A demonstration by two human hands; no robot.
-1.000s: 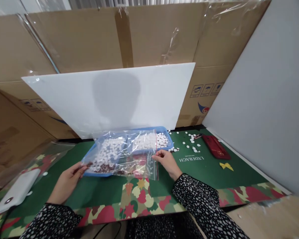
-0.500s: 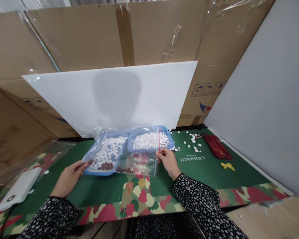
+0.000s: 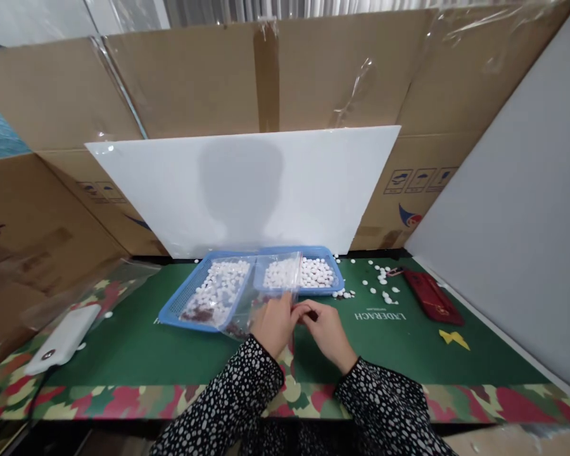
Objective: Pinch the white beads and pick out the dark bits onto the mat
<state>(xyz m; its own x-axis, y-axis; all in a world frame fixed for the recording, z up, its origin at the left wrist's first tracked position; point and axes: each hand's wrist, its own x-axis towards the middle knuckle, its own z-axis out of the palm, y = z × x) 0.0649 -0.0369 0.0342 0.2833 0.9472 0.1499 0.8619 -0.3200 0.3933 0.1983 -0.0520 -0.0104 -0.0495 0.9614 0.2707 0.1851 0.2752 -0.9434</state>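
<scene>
Left hand: bottom centre of the frame, fingers pressed together, pinching the right-hand edge of the clear zip bag; its fingertips are partly hidden.
Right hand: just right of the left one, thumb and fingertips closed on the same edge, the two hands touching or nearly so; the bit of film between them is too small to make out.
Sleeves: black with pale spots, rising from the bottom edge.
Bag: lower centre, stretching left from the hands across parts of both baskets, its red zip line near the fingers.
Brown grains: seen through the film, over the near end of the left basket.
Left basket: blue, lower left of centre, white pellets spread in it.
Right basket: blue, beyond the hands, also filled with white pellets.
Stray pellets: scattered right of that basket.
Red pouch: lower right, a yellow scrap just below it.
White device: lower left, with a dark cable.
Green tabletop: under everything, edged with a multicoloured pattern.
White board: centre, a rounded shadow on it, leaning against cardboard.
</scene>
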